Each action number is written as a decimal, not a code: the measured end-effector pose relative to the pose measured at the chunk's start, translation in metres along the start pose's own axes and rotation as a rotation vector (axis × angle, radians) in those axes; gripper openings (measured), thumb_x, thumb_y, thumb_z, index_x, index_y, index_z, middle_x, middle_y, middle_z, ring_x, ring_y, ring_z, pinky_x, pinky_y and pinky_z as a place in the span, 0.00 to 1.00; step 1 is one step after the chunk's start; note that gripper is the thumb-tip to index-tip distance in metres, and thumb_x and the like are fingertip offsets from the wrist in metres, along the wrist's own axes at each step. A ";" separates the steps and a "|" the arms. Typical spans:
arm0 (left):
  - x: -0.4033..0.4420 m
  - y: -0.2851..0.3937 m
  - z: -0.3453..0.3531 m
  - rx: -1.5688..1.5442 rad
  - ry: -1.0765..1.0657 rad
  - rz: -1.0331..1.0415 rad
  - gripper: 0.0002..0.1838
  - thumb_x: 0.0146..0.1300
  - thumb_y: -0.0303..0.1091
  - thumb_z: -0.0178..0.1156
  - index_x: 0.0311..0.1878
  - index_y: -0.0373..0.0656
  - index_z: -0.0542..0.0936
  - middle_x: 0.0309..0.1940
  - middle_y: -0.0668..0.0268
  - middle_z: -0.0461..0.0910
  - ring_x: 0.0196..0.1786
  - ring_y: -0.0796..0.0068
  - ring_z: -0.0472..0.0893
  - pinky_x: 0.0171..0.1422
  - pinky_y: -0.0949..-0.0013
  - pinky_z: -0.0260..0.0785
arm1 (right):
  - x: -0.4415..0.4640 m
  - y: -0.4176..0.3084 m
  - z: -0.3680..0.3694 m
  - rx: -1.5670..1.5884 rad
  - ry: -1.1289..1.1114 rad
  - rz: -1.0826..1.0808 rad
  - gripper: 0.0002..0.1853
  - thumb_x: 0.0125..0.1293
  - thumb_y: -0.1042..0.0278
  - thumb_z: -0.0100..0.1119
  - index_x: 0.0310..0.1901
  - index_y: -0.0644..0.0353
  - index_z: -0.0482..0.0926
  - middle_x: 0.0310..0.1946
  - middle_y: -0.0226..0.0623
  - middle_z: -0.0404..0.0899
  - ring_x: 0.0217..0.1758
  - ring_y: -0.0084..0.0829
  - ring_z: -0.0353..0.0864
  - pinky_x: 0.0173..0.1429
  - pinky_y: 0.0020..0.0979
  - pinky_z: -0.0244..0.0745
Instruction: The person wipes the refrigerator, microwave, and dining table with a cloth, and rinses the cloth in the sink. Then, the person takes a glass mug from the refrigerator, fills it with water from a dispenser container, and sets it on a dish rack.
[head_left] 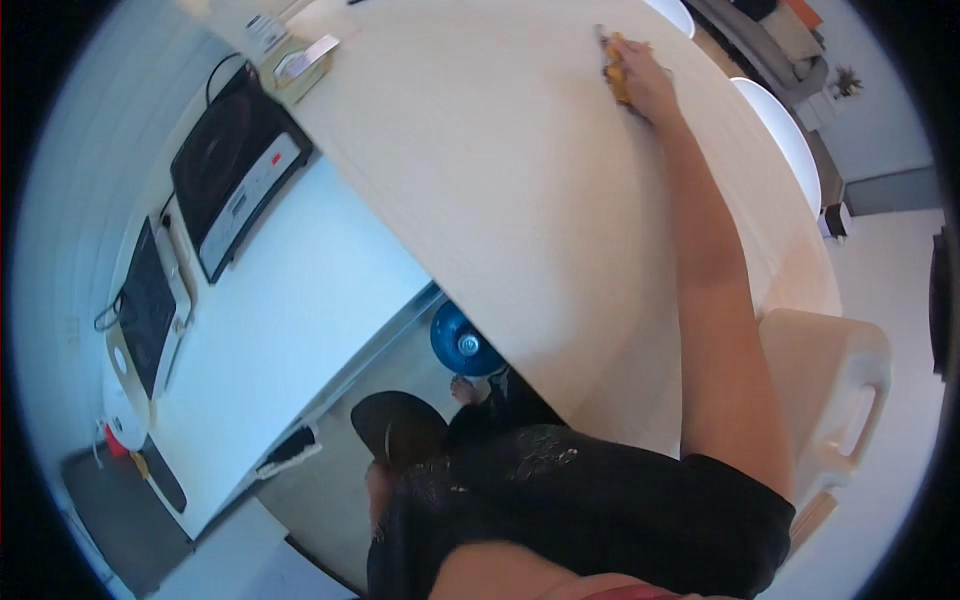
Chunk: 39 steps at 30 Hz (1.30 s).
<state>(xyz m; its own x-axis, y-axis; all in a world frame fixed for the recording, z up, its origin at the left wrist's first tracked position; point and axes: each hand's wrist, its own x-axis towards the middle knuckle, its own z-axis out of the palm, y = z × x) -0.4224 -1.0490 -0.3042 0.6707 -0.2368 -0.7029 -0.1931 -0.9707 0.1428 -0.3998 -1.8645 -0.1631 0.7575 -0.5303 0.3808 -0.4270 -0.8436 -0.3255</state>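
At the far side of the pale tabletop [510, 190], my right hand [648, 85] is closed around a crumpled yellow-and-dark patterned cloth [615, 72]. The cloth touches the table surface, with part of it hidden under my fingers. My right arm reaches out straight across the table's right side from a short black sleeve. My left hand does not show; a patch of bare skin at the bottom edge belongs to my body, but I cannot tell which part.
A black induction cooktop [240, 175] and a second dark flat appliance [148, 305] sit on the white counter [310, 290] at left. Small boxes [300, 65] stand at the table's corner. A blue round container [465, 338] is below. Pale chairs [830, 385] line the right.
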 end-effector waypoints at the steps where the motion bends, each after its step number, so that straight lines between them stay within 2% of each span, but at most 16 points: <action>1: -0.006 0.009 -0.006 -0.128 0.008 -0.026 0.21 0.52 0.52 0.61 0.42 0.45 0.81 0.34 0.53 0.82 0.41 0.47 0.80 0.43 0.51 0.71 | -0.003 -0.023 0.015 0.049 -0.030 -0.069 0.19 0.67 0.68 0.43 0.59 0.55 0.71 0.60 0.42 0.68 0.62 0.43 0.67 0.66 0.34 0.61; 2: -0.009 0.021 -0.016 -0.254 0.020 -0.048 0.21 0.53 0.52 0.60 0.41 0.45 0.81 0.33 0.53 0.82 0.40 0.47 0.80 0.43 0.51 0.71 | -0.007 -0.050 0.028 0.096 -0.054 -0.137 0.18 0.68 0.67 0.43 0.59 0.54 0.71 0.59 0.41 0.69 0.62 0.42 0.67 0.66 0.33 0.61; 4: 0.010 0.000 0.004 -0.036 0.042 -0.033 0.22 0.52 0.55 0.60 0.38 0.45 0.81 0.33 0.53 0.82 0.40 0.47 0.80 0.43 0.50 0.71 | -0.029 -0.142 0.019 0.183 -0.219 -0.009 0.18 0.71 0.62 0.42 0.59 0.51 0.71 0.58 0.38 0.71 0.59 0.41 0.70 0.64 0.33 0.65; 5: 0.013 -0.005 0.002 -0.038 0.043 -0.029 0.22 0.52 0.55 0.60 0.38 0.45 0.81 0.33 0.53 0.82 0.40 0.47 0.80 0.43 0.50 0.71 | -0.035 -0.151 0.050 0.045 -0.012 -0.327 0.18 0.73 0.58 0.38 0.59 0.47 0.72 0.56 0.37 0.72 0.56 0.38 0.72 0.61 0.33 0.67; 6: 0.017 -0.008 -0.001 -0.107 0.031 -0.021 0.22 0.52 0.55 0.60 0.38 0.45 0.81 0.33 0.52 0.81 0.40 0.47 0.80 0.43 0.50 0.71 | -0.050 -0.187 0.048 0.065 0.070 -0.413 0.19 0.73 0.54 0.36 0.56 0.46 0.73 0.48 0.37 0.76 0.43 0.33 0.79 0.46 0.33 0.76; 7: 0.019 -0.011 -0.003 -0.180 0.021 -0.007 0.23 0.53 0.56 0.59 0.37 0.44 0.81 0.34 0.52 0.81 0.41 0.47 0.80 0.43 0.50 0.71 | -0.066 -0.249 -0.002 0.409 -0.416 0.127 0.19 0.73 0.51 0.36 0.54 0.46 0.73 0.34 0.36 0.77 0.26 0.27 0.78 0.26 0.28 0.75; 8: 0.021 -0.014 -0.004 -0.189 0.031 0.009 0.23 0.53 0.56 0.59 0.37 0.44 0.81 0.34 0.52 0.81 0.41 0.47 0.80 0.43 0.50 0.71 | -0.079 -0.261 0.012 0.506 -0.473 0.058 0.20 0.71 0.45 0.37 0.51 0.47 0.72 0.25 0.34 0.73 0.17 0.21 0.72 0.15 0.23 0.66; 10: 0.024 -0.024 -0.006 -0.056 0.125 0.035 0.22 0.53 0.54 0.59 0.36 0.43 0.80 0.34 0.51 0.81 0.41 0.47 0.79 0.43 0.50 0.70 | -0.116 -0.310 -0.029 0.758 -0.717 0.252 0.21 0.68 0.41 0.42 0.47 0.47 0.73 0.25 0.34 0.74 0.19 0.20 0.73 0.17 0.23 0.67; 11: 0.025 -0.032 -0.008 -0.064 0.133 0.046 0.22 0.53 0.54 0.59 0.36 0.43 0.80 0.34 0.51 0.81 0.41 0.47 0.79 0.43 0.50 0.70 | -0.135 -0.331 -0.055 0.736 -0.807 0.376 0.19 0.69 0.45 0.43 0.43 0.50 0.76 0.29 0.34 0.77 0.26 0.23 0.76 0.28 0.27 0.73; 12: 0.025 -0.042 -0.011 -0.064 0.125 0.089 0.22 0.52 0.54 0.59 0.35 0.43 0.80 0.34 0.51 0.81 0.41 0.47 0.79 0.44 0.50 0.70 | -0.171 -0.306 0.001 0.525 -0.529 -0.162 0.15 0.68 0.52 0.47 0.40 0.53 0.78 0.34 0.34 0.78 0.36 0.29 0.77 0.42 0.32 0.73; 14: 0.024 -0.059 -0.014 -0.068 0.111 0.146 0.22 0.52 0.54 0.60 0.35 0.42 0.79 0.34 0.51 0.81 0.41 0.47 0.79 0.44 0.50 0.70 | -0.218 -0.308 -0.021 0.198 -0.321 -0.695 0.09 0.65 0.62 0.52 0.42 0.53 0.79 0.38 0.35 0.78 0.43 0.34 0.77 0.50 0.33 0.69; 20: 0.017 -0.095 -0.017 -0.049 0.206 0.238 0.19 0.52 0.50 0.60 0.32 0.41 0.78 0.32 0.51 0.80 0.39 0.47 0.79 0.43 0.50 0.70 | -0.349 -0.336 -0.150 0.250 -1.205 0.293 0.14 0.61 0.72 0.54 0.49 0.54 0.78 0.40 0.40 0.79 0.47 0.39 0.78 0.55 0.36 0.70; 26: 0.024 -0.123 -0.018 0.022 0.125 0.396 0.17 0.51 0.47 0.62 0.32 0.41 0.77 0.32 0.52 0.80 0.38 0.49 0.80 0.42 0.50 0.70 | -0.415 -0.333 -0.211 0.202 -0.906 0.569 0.18 0.59 0.72 0.56 0.53 0.56 0.76 0.44 0.42 0.80 0.48 0.37 0.78 0.54 0.33 0.70; 29: -0.026 -0.080 -0.071 0.208 0.142 0.399 0.16 0.50 0.46 0.63 0.31 0.41 0.77 0.33 0.53 0.80 0.38 0.49 0.80 0.42 0.52 0.71 | -0.425 -0.333 -0.223 0.197 -0.810 0.639 0.18 0.59 0.71 0.58 0.52 0.57 0.76 0.38 0.41 0.78 0.44 0.36 0.78 0.51 0.33 0.71; 32: -0.067 -0.052 -0.123 0.328 0.156 0.541 0.15 0.49 0.44 0.64 0.29 0.41 0.77 0.31 0.54 0.79 0.37 0.51 0.80 0.41 0.54 0.71 | -0.430 -0.330 -0.226 0.086 -0.299 0.468 0.15 0.58 0.70 0.59 0.48 0.58 0.77 0.35 0.39 0.73 0.39 0.39 0.76 0.47 0.33 0.71; 39: -0.190 0.060 -0.279 0.482 0.477 1.080 0.13 0.40 0.37 0.68 0.20 0.42 0.73 0.17 0.59 0.70 0.24 0.55 0.72 0.30 0.57 0.62 | -0.452 -0.300 -0.187 -0.501 -0.026 0.375 0.12 0.57 0.71 0.56 0.43 0.55 0.79 0.42 0.38 0.73 0.49 0.43 0.73 0.50 0.38 0.69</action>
<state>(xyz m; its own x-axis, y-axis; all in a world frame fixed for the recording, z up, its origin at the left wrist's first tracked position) -0.3615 -1.0735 0.0319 0.1813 -0.9819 -0.0553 -0.9713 -0.1876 0.1463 -0.7066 -1.3876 -0.0754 0.5207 -0.8008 0.2959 -0.8408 -0.5412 0.0150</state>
